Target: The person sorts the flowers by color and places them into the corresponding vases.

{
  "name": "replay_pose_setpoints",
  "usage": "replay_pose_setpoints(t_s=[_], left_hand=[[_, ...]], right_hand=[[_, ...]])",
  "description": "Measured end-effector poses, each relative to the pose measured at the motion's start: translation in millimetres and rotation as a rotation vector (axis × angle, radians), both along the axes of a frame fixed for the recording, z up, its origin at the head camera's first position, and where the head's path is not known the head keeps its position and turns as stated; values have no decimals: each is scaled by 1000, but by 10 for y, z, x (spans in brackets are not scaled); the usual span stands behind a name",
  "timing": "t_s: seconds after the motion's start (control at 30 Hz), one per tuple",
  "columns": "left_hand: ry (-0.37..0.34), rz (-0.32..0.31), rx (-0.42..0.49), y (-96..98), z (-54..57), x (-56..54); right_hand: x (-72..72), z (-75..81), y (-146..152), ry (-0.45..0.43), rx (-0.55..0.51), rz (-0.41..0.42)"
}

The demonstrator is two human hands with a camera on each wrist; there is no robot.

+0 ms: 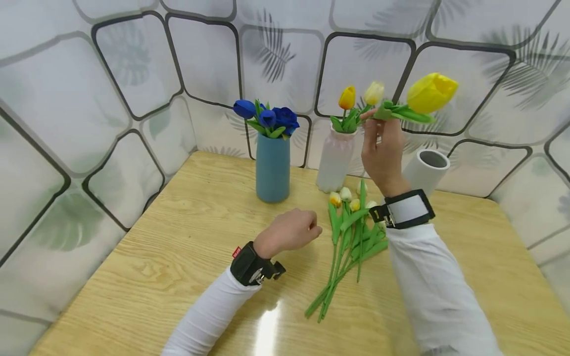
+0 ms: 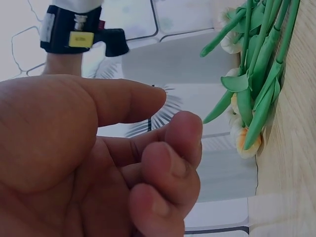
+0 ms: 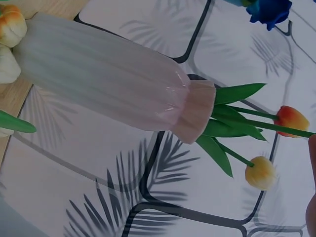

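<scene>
In the head view my right hand (image 1: 385, 148) is raised at the back, pinching a yellow tulip (image 1: 432, 93) whose large bloom points right. Its green stem (image 3: 276, 127) runs from my fingertips toward the mouth of a pink and white vase (image 1: 336, 155), overlapping the leaves there in the right wrist view. An orange-yellow tulip (image 1: 347, 98) and a white tulip (image 1: 374, 94) stand in that vase. Low over the table, my left hand (image 1: 291, 230) holds nothing; its fingers are loosely curled in the left wrist view. Several small tulips (image 1: 347, 237) lie to its right.
A blue vase (image 1: 272, 170) with blue flowers (image 1: 271, 117) stands to the left of the pink and white one. Behind my right wrist is a white vase (image 1: 423, 170), partly hidden. Patterned fabric walls (image 1: 205, 64) rise behind the wooden table (image 1: 178, 237).
</scene>
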State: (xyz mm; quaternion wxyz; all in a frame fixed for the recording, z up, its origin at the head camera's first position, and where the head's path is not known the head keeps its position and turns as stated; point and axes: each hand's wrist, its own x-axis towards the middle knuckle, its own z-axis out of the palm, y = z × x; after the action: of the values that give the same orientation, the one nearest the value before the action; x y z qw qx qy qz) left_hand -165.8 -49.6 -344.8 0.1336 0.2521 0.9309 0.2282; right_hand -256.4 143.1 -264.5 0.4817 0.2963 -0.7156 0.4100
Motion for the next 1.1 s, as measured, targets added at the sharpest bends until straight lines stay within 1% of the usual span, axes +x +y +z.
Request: replay_pose_setpoints(t_s=[0.1, 0.23, 0.33, 0.43, 0.53, 0.57, 0.63, 0.7, 0.8, 0.87, 1.0, 1.1], left_hand=[[8, 0, -13, -6, -2, -7], [7, -13, -19, 14, -54, 7], [15, -31, -25, 27, -83, 5], [20, -59, -27, 39, -99, -1], [18, -77, -34, 43, -103, -11], [17, -77, -41, 43, -104, -14], [15, -77, -58, 46, -96, -17], [6, -79, -74, 55, -90, -13], [-12, -97, -88, 73, -99, 1], [-21, -110, -97, 88, -110, 12], [-7, -115, -130, 112, -108, 25], [6, -111, -152, 120, -93, 24]], right_hand=[[-78, -63, -8, -46, 32, -44], [-175, -204, 19, -107, 54, -95], [-268, -235, 7, -168, 60, -160], [-345, -188, -27, -274, 64, -274], [-364, -128, -40, -439, 37, -388], [-362, -116, -37, -493, 29, -407], [-363, -111, -10, -576, 39, -411], [-360, -129, 29, -607, 83, -394], [-367, -206, 85, -605, 156, -349], [-353, -269, 111, -607, 176, -336], [-296, -410, 141, -626, 163, -331], [-201, -530, 159, -646, 138, -324]])
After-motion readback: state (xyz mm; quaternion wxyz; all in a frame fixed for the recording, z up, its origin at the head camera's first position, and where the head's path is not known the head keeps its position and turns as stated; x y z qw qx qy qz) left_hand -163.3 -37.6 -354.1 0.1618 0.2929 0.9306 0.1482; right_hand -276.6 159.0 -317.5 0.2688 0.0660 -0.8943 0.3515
